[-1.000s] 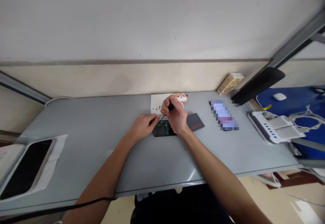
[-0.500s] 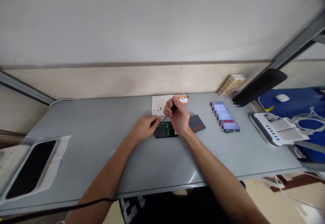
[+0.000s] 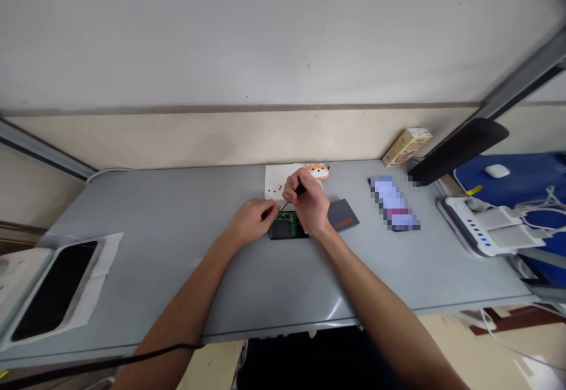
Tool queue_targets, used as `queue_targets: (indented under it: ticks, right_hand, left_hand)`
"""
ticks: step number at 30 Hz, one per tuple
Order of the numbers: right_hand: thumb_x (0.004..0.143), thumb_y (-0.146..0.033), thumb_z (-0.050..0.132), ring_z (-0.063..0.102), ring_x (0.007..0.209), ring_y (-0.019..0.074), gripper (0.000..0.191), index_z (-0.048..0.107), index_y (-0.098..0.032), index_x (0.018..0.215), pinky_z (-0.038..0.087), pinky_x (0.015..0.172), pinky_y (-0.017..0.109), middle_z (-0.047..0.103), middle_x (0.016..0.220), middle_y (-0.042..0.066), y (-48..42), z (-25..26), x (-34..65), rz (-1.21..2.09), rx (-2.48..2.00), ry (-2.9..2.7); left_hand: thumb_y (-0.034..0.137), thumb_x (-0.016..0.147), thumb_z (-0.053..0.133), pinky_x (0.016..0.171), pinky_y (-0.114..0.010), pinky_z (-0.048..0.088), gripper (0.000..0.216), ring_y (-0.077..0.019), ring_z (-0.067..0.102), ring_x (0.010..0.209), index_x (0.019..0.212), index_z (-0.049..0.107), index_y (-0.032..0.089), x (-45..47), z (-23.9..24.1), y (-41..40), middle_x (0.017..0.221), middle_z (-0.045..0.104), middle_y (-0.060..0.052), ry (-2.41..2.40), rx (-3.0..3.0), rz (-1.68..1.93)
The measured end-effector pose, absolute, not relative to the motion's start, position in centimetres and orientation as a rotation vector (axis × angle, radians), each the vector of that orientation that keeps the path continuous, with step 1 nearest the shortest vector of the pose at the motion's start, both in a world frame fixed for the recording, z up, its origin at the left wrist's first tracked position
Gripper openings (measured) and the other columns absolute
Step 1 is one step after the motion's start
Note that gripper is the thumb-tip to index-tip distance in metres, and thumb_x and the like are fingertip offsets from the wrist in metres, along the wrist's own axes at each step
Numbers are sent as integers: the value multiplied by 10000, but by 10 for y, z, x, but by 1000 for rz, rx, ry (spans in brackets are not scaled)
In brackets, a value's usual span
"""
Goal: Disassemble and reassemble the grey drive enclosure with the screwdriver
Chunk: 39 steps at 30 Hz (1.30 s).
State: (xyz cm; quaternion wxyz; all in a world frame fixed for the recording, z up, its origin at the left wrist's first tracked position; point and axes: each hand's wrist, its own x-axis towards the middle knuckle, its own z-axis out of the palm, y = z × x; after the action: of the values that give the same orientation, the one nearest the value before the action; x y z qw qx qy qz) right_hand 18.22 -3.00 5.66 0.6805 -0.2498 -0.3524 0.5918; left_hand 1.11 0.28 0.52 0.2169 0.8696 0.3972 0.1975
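Working over grey desk (image 3: 168, 284). White paper sheet (image 3: 274, 182) near back edge. Right hand (image 3: 307, 204) pinching screwdriver, left hand (image 3: 250, 220) curled beside board, grip cannot tell. Dark grey case (image 3: 344, 214) partly under right hand. Green circuit board (image 3: 287, 220) flat on desk between hands. Black screwdriver (image 3: 300, 189) tilted down toward board. Small black screws (image 3: 276, 190) on paper.

On the worktop (image 3: 177, 272), a circuit board (image 3: 287, 225) lies before a paper sheet (image 3: 274, 184), with a flat case (image 3: 344, 214) just right of the board.
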Motion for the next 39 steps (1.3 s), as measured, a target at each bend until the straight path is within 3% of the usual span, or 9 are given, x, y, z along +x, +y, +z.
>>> queue_targets:
  ticks: [8, 39]
  right_hand:
    - [927, -440, 561, 308, 577, 113, 313, 466, -223, 721, 260, 565, 297, 354, 699, -23, -32, 56, 183, 1323, -555, -812]
    - [935, -459, 561, 341, 604, 126, 326, 486, -221, 725, 301, 590, 305, 384, 708, -12, -37, 55, 179, 1295, -563, -832]
  left_hand:
    - [400, 1023, 466, 726, -312, 445, 333, -178, 612, 731, 872, 684, 198, 11, 7, 1, 787, 693, -36, 1114, 2391, 560]
    - [386, 1027, 455, 652, -290, 394, 358, -152, 555, 677, 812, 659, 184, 12, 1, 4, 737, 650, -16, 1142, 2365, 529]
